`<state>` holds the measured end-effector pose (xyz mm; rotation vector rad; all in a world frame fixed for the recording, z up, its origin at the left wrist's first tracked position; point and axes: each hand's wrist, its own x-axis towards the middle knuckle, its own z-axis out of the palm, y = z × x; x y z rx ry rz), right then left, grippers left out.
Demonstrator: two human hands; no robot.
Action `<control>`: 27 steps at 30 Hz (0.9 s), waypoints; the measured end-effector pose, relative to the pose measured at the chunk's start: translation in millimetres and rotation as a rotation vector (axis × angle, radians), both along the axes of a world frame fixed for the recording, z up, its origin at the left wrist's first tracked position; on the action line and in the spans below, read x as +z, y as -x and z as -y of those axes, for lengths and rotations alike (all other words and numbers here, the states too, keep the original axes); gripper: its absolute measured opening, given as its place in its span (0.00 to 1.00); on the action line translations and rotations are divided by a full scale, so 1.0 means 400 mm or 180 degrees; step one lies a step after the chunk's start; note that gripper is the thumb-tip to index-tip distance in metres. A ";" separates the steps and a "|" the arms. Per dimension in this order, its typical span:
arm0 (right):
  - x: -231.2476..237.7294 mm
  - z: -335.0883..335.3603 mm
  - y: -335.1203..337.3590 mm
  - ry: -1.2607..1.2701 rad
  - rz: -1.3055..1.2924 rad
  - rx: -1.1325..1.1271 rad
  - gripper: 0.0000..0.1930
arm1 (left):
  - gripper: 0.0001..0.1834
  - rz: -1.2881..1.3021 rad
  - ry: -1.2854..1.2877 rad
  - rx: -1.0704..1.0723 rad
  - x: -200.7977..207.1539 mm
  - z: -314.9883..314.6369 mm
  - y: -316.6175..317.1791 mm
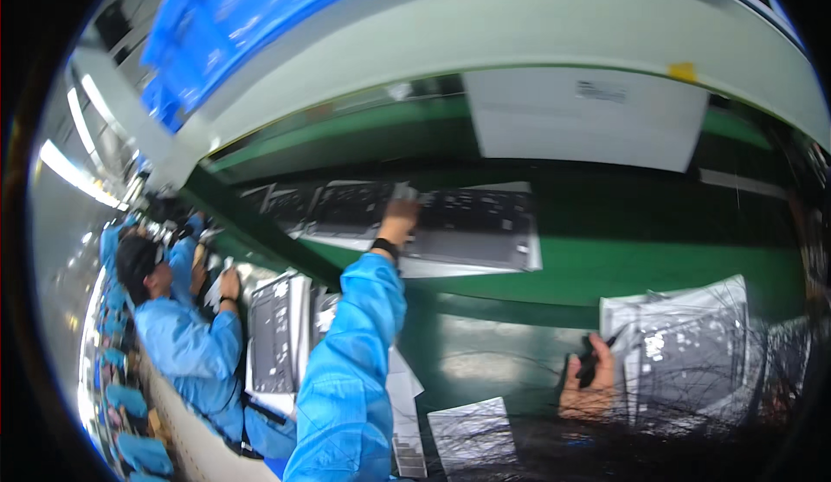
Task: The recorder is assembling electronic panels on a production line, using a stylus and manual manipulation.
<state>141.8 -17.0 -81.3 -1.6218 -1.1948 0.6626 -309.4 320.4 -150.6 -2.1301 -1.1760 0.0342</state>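
Dark-grey open laptop (467,222) lies flat under the left hand (400,216); right hand (590,382) grips a black tool (591,362).

Green conveyor belt (606,257) across centre, running from 9 to 3 o'clock. Pale grey overhead shelf (519,40) curving along 12 o'clock, blue bins (225,23) at 11 o'clock. Bright strip lights (74,174) at 9 o'clock. Blue chairs (130,430) lined at 8 o'clock
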 end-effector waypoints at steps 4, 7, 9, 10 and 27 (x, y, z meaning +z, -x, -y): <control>0.048 -0.016 0.011 -0.0690 0.0323 0.0044 0.14 | 0.14 0.1008 0.0521 0.1474 0.034 -0.056 -0.048; 0.084 -0.012 0.046 -0.0778 0.0189 0.0302 0.15 | 0.24 0.2548 -0.0818 0.1376 0.067 0.011 -0.080; 0.099 0.008 0.019 -0.0936 0.0191 0.0543 0.15 | 0.31 0.3450 -0.0285 0.0591 0.109 0.136 -0.353; 0.134 0.039 0.022 -0.0858 0.0089 0.0724 0.15 | 0.31 0.4354 0.0558 0.0411 0.119 0.226 -0.442; 0.112 -0.053 -0.805 0.0305 0.1209 -0.0560 0.20 | 0.39 0.4899 0.4143 0.0752 0.261 0.874 -1.106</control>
